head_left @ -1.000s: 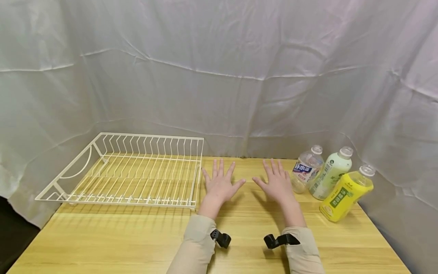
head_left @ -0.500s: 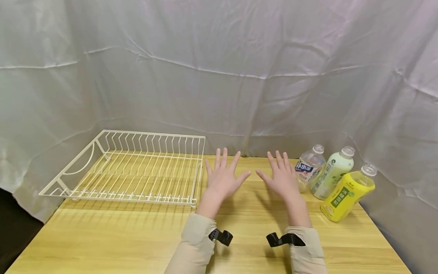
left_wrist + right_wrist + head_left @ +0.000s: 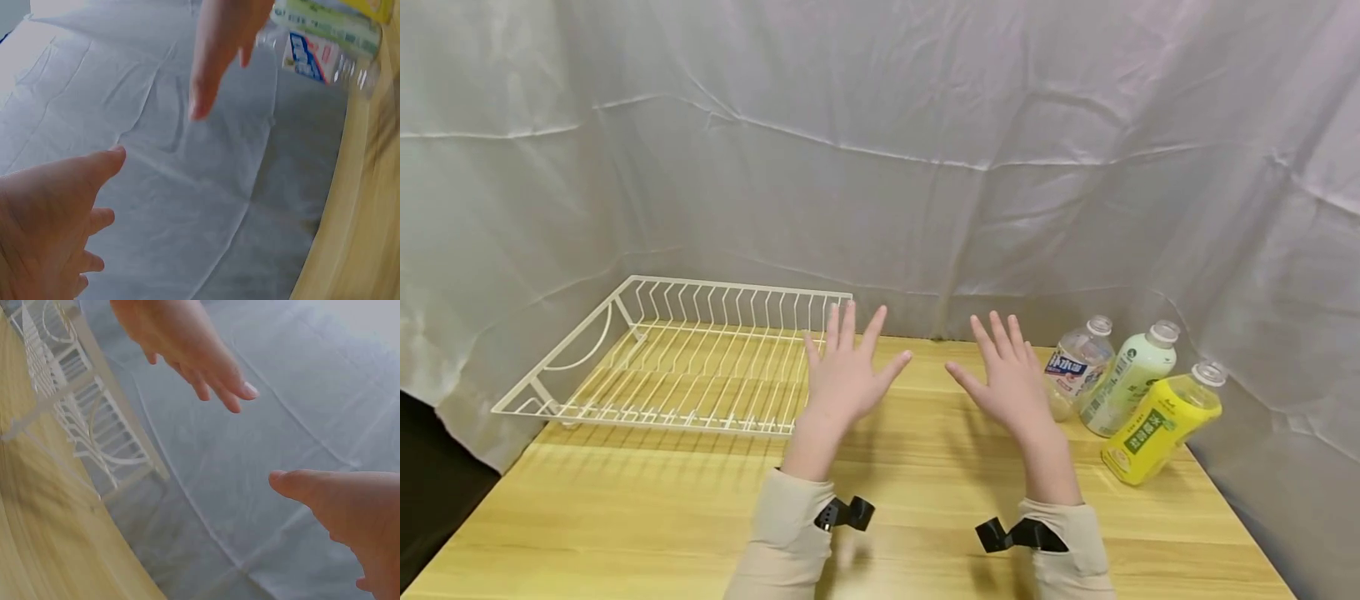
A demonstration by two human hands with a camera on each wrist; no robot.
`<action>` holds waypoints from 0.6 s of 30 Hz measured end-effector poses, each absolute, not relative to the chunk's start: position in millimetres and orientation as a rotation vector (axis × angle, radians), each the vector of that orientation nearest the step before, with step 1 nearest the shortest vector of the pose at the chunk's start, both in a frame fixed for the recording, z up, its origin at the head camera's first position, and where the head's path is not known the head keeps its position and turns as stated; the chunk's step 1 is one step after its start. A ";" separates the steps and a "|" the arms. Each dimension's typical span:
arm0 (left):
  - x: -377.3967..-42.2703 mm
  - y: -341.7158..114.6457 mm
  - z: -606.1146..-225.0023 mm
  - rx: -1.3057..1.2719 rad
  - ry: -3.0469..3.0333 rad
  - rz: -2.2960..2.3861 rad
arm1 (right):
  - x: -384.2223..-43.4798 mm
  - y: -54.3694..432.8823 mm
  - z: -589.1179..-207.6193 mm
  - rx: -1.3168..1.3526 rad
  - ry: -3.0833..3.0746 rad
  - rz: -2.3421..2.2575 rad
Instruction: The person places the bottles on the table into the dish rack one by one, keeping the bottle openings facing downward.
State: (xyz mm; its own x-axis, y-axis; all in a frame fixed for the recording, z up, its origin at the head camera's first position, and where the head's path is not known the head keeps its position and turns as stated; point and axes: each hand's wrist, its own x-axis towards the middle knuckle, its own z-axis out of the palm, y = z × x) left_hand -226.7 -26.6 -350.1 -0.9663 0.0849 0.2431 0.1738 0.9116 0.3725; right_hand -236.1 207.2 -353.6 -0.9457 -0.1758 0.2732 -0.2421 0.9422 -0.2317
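Note:
My left hand point(image 3: 846, 379) is raised over the table with fingers spread, overlapping the right end of the white wire dish rack point(image 3: 700, 425) in the head view. My right hand point(image 3: 1011, 383) also hovers with fingers spread, just left of three bottles. Nearest to it is a clear bottle point(image 3: 1067, 367) with a blue, white and red label. Beside that stand a pale green bottle point(image 3: 1131, 375) and a yellow-labelled bottle point(image 3: 1161, 429), all without visible caps. Both hands hold nothing. In the right wrist view the left hand point(image 3: 187, 350) shows beyond the right thumb.
The wooden table point(image 3: 910, 550) runs back to a grey cloth curtain point(image 3: 910, 208) hanging behind and at both sides. Black camera mounts point(image 3: 850, 512) are strapped on both wrists, over beige sleeves.
Both hands have lifted off the table. The left hand has shifted left toward the rack, and the right has risen slightly. Rack and bottles stay in place while the head view shifts a little.

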 end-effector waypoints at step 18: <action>-216.5 -139.9 -354.4 -0.098 -2.793 -0.483 | -210.6 152.2 -347.5 0.584 -2.769 0.293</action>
